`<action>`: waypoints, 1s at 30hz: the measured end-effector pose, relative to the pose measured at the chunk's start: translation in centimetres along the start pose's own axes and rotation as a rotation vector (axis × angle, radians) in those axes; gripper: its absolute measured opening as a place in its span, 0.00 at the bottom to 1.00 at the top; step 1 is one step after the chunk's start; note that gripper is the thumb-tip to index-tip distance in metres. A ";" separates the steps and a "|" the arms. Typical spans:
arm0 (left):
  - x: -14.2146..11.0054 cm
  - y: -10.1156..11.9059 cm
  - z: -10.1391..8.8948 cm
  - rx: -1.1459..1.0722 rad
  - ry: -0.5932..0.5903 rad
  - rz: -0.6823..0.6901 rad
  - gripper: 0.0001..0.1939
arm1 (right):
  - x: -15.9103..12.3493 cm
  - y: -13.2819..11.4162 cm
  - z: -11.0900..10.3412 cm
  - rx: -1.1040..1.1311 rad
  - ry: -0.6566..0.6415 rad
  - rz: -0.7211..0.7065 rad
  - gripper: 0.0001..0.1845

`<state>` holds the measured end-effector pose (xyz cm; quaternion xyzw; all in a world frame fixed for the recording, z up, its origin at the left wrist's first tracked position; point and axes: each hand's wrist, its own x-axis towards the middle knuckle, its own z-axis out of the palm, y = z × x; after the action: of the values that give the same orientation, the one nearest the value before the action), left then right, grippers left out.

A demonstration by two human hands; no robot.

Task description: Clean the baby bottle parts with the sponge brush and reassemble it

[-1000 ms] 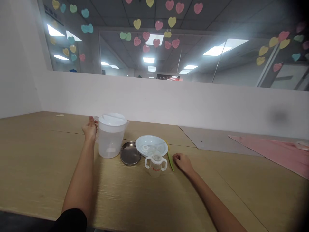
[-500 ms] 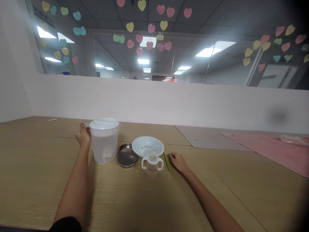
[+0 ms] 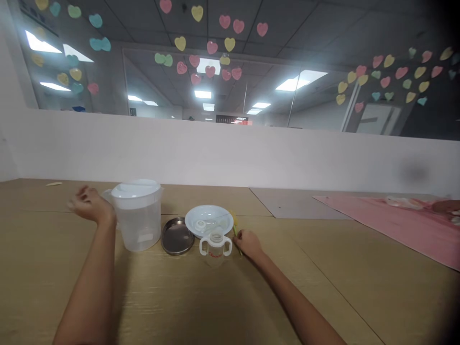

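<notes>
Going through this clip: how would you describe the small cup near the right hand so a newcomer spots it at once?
On the wooden table, find the shallow white bowl. Just in front of it, beside the right hand, stands a small clear cup. Unlike the lidded plastic pitcher and the steel dish to its left, it has two white handles and red lettering.

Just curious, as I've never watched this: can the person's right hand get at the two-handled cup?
Probably yes. The right hand rests right beside the two-handled cup, and nothing appears to stand between them, with the cup's nearer handle facing that hand.
</notes>
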<state>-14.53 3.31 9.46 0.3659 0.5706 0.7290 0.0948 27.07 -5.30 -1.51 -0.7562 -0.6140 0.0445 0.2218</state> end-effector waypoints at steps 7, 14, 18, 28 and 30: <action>-6.5 8.9 1.3 -0.197 0.301 0.565 0.16 | 0.7 0.8 -0.2 0.196 0.091 0.114 0.14; -16.9 6.8 10.5 0.260 -1.070 0.871 0.14 | 0.9 1.0 -0.7 0.383 0.231 0.127 0.15; -18.7 3.4 13.6 0.372 -1.180 0.874 0.13 | 0.9 0.6 -1.3 0.408 0.264 0.078 0.14; -20.3 0.6 15.0 0.591 -1.240 0.842 0.07 | 0.6 0.0 -1.4 0.440 0.265 0.035 0.16; -20.4 0.5 15.0 0.600 -1.231 0.841 0.06 | 0.5 -0.1 -1.4 0.445 0.269 0.018 0.17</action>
<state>9.82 3.25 2.49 0.8964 0.4021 0.1866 0.0074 27.59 -5.25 -0.12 -0.6931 -0.5475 0.0797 0.4620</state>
